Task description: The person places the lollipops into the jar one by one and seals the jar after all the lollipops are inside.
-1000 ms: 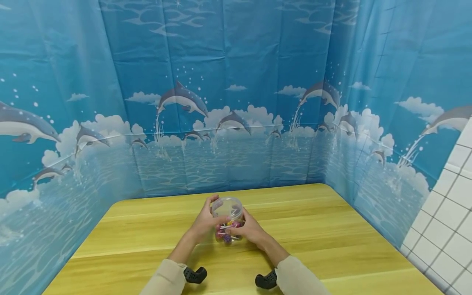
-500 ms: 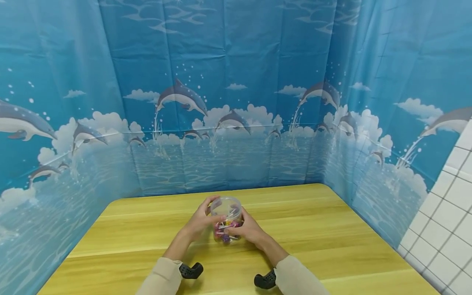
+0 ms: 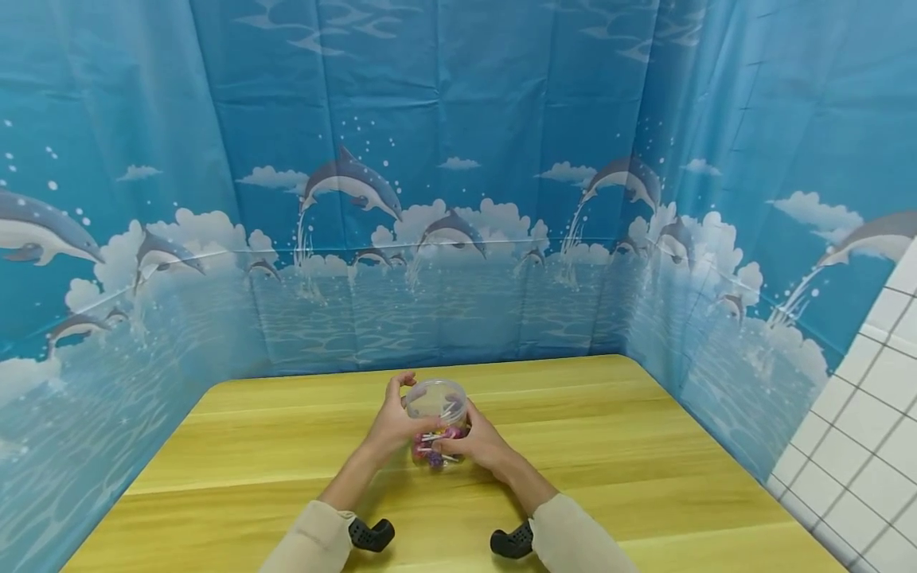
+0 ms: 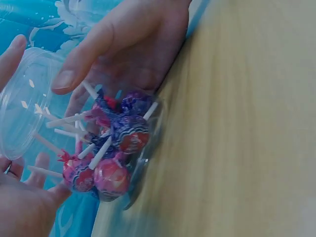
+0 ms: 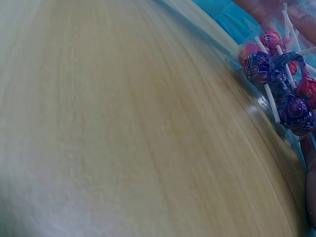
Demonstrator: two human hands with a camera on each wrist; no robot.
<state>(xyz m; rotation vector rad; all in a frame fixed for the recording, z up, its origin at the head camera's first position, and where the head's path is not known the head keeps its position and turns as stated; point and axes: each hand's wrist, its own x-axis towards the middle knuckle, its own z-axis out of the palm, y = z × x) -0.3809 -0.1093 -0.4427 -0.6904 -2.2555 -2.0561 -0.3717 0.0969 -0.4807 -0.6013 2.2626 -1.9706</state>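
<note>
Presently, a clear jar [image 3: 437,422] of lollipops [image 4: 116,148] is being clasped between left hand [image 3: 392,426] and right hand [image 3: 478,446]; light, slick plastic, probably best gripped round its wall.

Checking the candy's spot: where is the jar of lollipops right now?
In the head view the jar of lollipops stands mid-table, gripped between the left hand and right hand.

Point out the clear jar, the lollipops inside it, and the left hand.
clear jar [image 3: 435,395]: head view, on its lidded top.
lollipops [image 4: 129,134]: left wrist view, on a purple-and-red wrapped head.
left hand [image 3: 392,428]: head view, on the back of the hand.
</note>
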